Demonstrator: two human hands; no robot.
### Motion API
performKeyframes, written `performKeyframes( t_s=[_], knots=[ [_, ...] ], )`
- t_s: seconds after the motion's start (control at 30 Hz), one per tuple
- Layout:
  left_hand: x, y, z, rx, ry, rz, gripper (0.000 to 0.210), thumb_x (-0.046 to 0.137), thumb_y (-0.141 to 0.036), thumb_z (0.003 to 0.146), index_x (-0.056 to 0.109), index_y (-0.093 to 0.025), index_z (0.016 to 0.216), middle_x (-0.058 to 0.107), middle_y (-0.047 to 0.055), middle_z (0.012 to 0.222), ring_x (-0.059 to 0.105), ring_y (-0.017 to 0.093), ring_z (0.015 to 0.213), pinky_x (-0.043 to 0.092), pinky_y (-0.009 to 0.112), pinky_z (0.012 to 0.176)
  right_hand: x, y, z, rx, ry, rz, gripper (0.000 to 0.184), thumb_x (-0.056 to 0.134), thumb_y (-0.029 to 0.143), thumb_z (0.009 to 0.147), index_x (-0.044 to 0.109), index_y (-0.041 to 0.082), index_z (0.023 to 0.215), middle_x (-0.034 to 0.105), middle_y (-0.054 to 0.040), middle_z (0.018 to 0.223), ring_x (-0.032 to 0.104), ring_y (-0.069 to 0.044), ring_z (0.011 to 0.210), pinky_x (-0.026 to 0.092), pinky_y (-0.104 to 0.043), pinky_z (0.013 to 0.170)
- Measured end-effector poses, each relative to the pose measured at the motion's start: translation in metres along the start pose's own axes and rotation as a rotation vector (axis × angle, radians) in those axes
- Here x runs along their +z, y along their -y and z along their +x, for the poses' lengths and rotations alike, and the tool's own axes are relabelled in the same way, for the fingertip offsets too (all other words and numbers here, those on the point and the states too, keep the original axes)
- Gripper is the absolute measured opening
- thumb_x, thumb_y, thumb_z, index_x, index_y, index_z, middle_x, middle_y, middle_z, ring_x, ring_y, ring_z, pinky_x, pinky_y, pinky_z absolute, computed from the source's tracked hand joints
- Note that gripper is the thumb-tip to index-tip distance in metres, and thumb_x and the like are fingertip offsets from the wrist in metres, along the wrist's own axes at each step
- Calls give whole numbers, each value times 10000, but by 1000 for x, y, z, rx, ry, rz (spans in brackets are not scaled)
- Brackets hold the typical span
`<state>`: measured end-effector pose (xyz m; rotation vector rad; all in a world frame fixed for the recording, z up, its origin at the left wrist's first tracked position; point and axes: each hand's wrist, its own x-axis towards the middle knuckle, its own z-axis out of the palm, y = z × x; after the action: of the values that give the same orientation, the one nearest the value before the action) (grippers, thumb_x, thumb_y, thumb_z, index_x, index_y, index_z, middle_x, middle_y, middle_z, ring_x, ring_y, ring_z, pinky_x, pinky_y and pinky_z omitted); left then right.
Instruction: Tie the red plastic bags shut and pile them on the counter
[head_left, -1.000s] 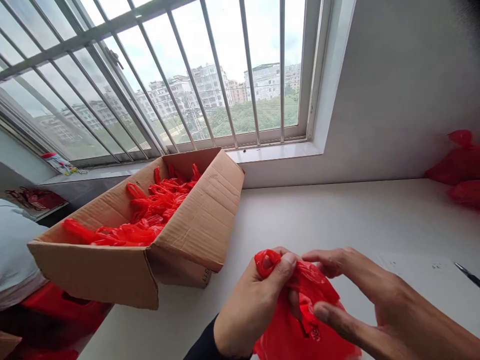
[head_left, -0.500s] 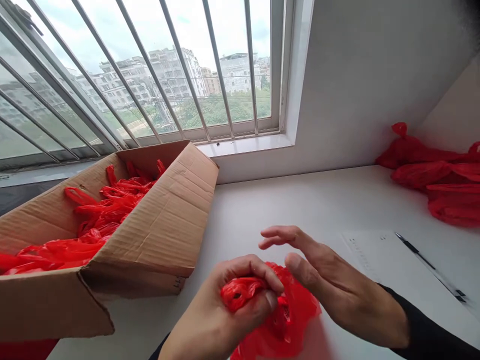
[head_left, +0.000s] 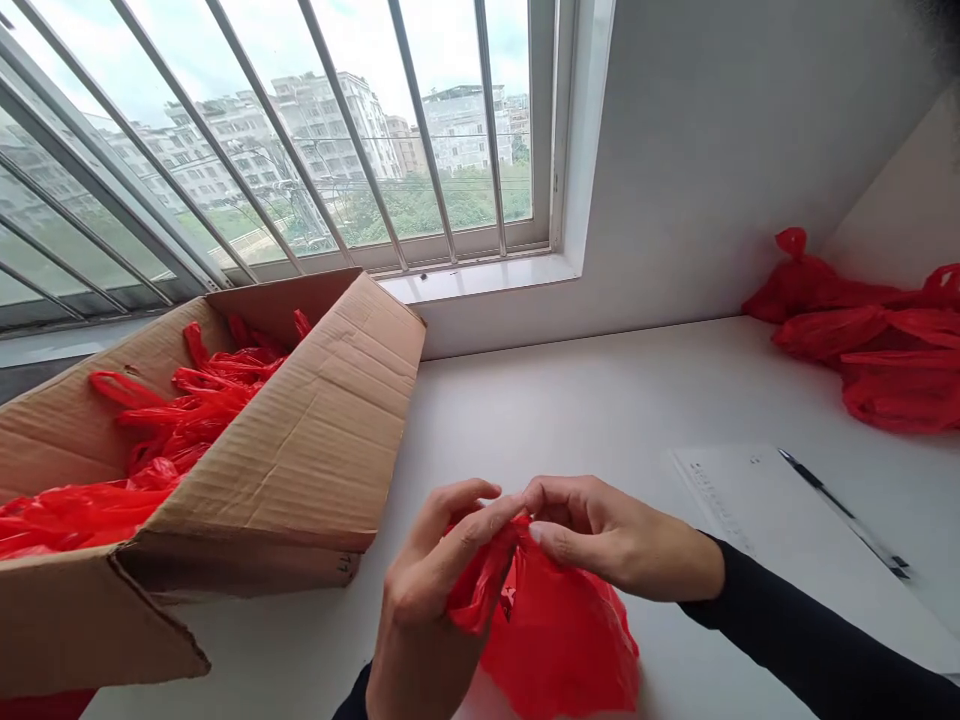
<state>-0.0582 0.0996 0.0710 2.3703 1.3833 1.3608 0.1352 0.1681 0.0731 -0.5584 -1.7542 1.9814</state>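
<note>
A thin red plastic bag [head_left: 566,630] stands on the white table in front of me, bulging at the bottom. Its gathered top is wrapped in my left hand [head_left: 442,590], whose fingers curl around the bunched plastic. My right hand [head_left: 607,535] pinches the bag near its top, thumb and fingertips on the red film. The fingertips of both hands meet above the bag. What lies inside the bag is mostly hidden; a small dark printed patch shows through near the left thumb.
An open cardboard box [head_left: 277,450] full of red plastic bags [head_left: 210,390] stands at the left. On the right lie a sheet of paper [head_left: 780,540] and a black pen [head_left: 840,505]. Filled red bags [head_left: 900,350] rest against the wall. A barred window [head_left: 360,150] is behind.
My right hand has come down from open above the bag to pinch its top. My left hand has turned upright, still holding the bunched plastic. The view has shifted slightly.
</note>
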Motion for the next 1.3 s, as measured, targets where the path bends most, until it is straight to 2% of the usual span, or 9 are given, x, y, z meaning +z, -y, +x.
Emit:
performKeyframes(
  t_s=[0.2,0.4,0.47,0.57,0.7,0.83,0.97,1.03,1.3],
  knots=[
    [-6,13,-24,-40,123,140,539,428,-124,995,362,-239,1518,490,32,1490,406,181,1391,371,295,1161,-3,11,-13,-56,-318,-432,157,520,303,993,608,189,930,654,-14,950,582,-152,909,441,-328,894],
    [-25,50,-97,-149,105,240,499,437,-107,977,469,-263,1450,568,-6,1418,486,143,1329,384,237,1137,-44,-25,-49,172,-546,-508,285,494,430,999,608,193,888,630,-11,853,566,-161,823,432,-313,752],
    [-24,50,-105,-200,107,189,496,437,-136,987,458,-296,1456,555,-6,1433,490,152,1331,412,261,1128,-48,-35,-53,157,-549,-463,292,485,448,1002,599,197,906,627,-16,881,568,-164,843,445,-317,781],
    [-14,33,-92,-254,117,175,497,385,-227,1016,377,-295,1508,414,36,1557,373,233,1436,406,407,1156,-35,-35,-47,54,-569,-307,274,481,460,1005,583,209,969,640,-48,1083,587,-187,1032,465,-336,923],
    [10,13,-64,1,260,341,614,459,-338,981,290,-177,1548,266,105,1626,196,347,1505,268,563,1204,2,-35,-36,-73,-510,-194,287,399,451,1042,548,210,1087,629,-88,1202,601,-197,1149,488,-366,1011],
    [41,20,-72,141,405,542,644,467,-202,937,279,-126,1549,213,106,1643,185,302,1514,128,466,1245,27,-73,-33,-122,-454,-435,363,311,349,1067,403,236,1399,589,-122,1370,599,-208,1234,485,-418,1078],
    [60,31,-96,137,415,664,622,446,-221,959,272,-157,1553,245,69,1636,201,271,1511,73,444,1245,26,-117,-37,-216,-393,-871,568,338,203,1016,242,237,1575,422,-97,1555,344,-243,1470,255,-523,1239],
    [63,31,-102,126,422,687,626,435,-213,956,262,-151,1554,244,65,1636,210,262,1509,69,445,1245,23,-128,-38,-235,-350,-996,624,366,152,978,236,213,1585,399,-91,1569,302,-260,1488,220,-552,1243],
    [66,29,-104,99,425,709,637,415,-197,956,220,-163,1562,239,30,1633,207,228,1512,122,418,1248,18,-136,-36,-232,-328,-1037,693,406,126,944,201,223,1599,368,-73,1579,318,-252,1477,260,-532,1228]
  ],
)
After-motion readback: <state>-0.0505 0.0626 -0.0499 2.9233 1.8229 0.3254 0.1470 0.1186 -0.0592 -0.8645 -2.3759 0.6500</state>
